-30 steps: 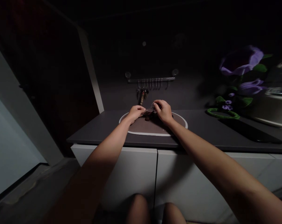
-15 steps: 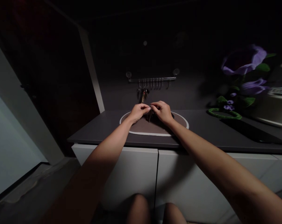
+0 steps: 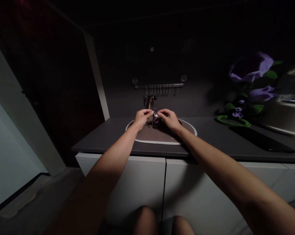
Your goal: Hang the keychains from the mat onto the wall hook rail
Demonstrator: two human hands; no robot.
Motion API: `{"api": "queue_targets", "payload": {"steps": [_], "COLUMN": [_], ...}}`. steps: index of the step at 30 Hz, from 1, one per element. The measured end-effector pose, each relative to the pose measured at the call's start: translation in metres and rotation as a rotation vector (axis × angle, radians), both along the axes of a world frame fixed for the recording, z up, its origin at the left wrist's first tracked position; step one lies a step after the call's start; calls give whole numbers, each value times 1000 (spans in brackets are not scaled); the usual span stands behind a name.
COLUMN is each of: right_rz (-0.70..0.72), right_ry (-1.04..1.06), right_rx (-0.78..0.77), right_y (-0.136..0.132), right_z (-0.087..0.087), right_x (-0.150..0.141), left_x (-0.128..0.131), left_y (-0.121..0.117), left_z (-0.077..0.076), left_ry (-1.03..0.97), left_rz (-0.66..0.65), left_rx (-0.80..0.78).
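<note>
Over the brown oval mat with a white rim, my left hand pinches thumb against fingers at the left side of a bunch of keys. From the other side my right hand closes its fingertips on the same bunch. A thin metal ring shows at the top, between the fingertips. The keys hang below it, dark and shiny, too small to tell apart. Part of a dark thing on the mat is hidden behind my right hand.
On the wall, a clear hook rail carries hanging keys. Purple flowers with a green ring base stand at right, near a dark flat slab and a large pale pot. White cabinet doors lie below the counter.
My fingertips have drawn a little apart, and more of the hanging keys shows between them. The camera view has shifted slightly.
</note>
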State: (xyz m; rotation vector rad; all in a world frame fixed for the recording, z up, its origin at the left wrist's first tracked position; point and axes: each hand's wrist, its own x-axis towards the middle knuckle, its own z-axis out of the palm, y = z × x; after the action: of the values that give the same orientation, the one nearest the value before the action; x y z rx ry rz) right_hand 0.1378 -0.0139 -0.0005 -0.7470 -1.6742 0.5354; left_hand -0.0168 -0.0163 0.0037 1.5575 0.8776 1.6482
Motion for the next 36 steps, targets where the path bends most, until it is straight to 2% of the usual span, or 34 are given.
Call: {"api": "queue_targets", "payload": {"steps": [8,13,17,27,32,36], "right_rz": [95,102,97,-16,-40,-57], "right_ry": [144,161,169,352,378,286], "right_rx": [-163,-170,-142,-197,-258,-190], "right_y": [-13,-17,-11,37,65,87], "right_z": [7,13,24,64,75,78], "right_x": [-1,-4,-5,-8,-13,-16], "left_x": [3,4,2,-1,-2,-3], "left_y": [-5,-7,-4,11,13,15], "left_z": [3,4,2,-8,-10,-11], "left_ry": [21,-3,-31,-81,-95,-109], "left_rz": [-31,-44,14,216,260,293], "left_rx": [20,28,41,-11,-20,-23]}}
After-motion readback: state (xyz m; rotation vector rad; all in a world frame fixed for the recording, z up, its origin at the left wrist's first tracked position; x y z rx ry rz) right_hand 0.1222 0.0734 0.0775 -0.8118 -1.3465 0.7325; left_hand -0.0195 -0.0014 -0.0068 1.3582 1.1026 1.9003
